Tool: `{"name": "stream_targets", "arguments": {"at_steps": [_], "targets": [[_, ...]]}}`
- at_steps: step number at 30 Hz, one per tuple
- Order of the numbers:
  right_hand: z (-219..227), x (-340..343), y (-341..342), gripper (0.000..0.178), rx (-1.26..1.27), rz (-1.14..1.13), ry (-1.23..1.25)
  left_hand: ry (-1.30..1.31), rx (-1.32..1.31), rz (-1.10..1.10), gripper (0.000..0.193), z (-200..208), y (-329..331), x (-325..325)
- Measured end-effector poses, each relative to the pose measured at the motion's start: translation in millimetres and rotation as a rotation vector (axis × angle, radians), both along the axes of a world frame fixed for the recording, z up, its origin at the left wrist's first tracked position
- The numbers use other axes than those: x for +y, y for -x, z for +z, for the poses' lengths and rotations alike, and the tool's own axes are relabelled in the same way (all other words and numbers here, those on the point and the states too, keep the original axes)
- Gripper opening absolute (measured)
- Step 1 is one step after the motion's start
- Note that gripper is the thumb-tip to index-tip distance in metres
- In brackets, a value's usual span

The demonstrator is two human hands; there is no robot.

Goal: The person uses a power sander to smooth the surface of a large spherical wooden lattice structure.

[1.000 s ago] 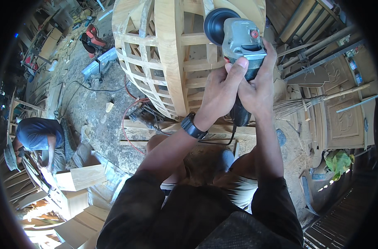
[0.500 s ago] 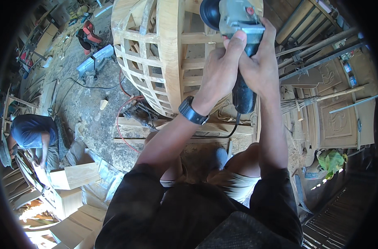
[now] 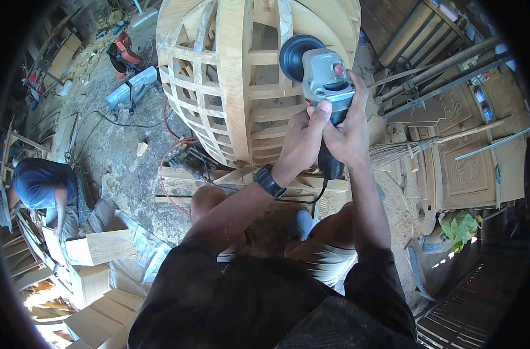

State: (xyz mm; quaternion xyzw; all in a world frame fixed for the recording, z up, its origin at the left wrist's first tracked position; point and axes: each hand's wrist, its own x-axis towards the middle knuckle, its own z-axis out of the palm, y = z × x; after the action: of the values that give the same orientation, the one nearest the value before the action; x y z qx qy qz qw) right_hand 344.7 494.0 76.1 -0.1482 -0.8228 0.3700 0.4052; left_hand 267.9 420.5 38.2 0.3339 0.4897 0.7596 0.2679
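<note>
Both my hands are wrapped round an angle grinder [image 3: 326, 70] with a grey metal head, a dark body and a round dark disc [image 3: 297, 57] on its left side. My left hand [image 3: 300, 136], below a black wristwatch, is closed on the grinder's left side with the thumb on top. My right hand [image 3: 349, 131] grips it from the right. The disc overlaps the slats of a rounded wooden lattice frame [image 3: 235, 87]; whether it touches the wood I cannot tell. Fingers under the tool are hidden. A black cord trails from the grinder's near end.
On the left a co-worker [image 3: 47, 183] bends over pale boards [image 3: 111, 247]. A red hose [image 3: 162, 168] and cables cross the floor beside the frame. A twig broom [image 3: 413, 148] and carved wooden panels [image 3: 466, 168] are on the right. A blue-white stand [image 3: 131, 87] lies at the upper left.
Both hands have drawn the grinder nearer to me and slightly left. Its disc, earlier at the top edge, now shows whole over the lattice. The co-worker's arm has shifted slightly.
</note>
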Motion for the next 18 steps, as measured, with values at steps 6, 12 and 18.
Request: {"name": "stream_targets", "arguments": {"at_steps": [6,12,18], "targets": [[21,11,15,0.085,-0.055,-0.025,-0.085,0.044,0.005,0.039,0.067,21,14,5],[51,28,29,0.083,-0.078,-0.046,-0.190,0.131,0.015,0.062,0.073,51,30,17],[83,52,46,0.073,-0.054,-0.052,-0.153,0.149,-0.056,0.042,0.085,71,42,37]]}}
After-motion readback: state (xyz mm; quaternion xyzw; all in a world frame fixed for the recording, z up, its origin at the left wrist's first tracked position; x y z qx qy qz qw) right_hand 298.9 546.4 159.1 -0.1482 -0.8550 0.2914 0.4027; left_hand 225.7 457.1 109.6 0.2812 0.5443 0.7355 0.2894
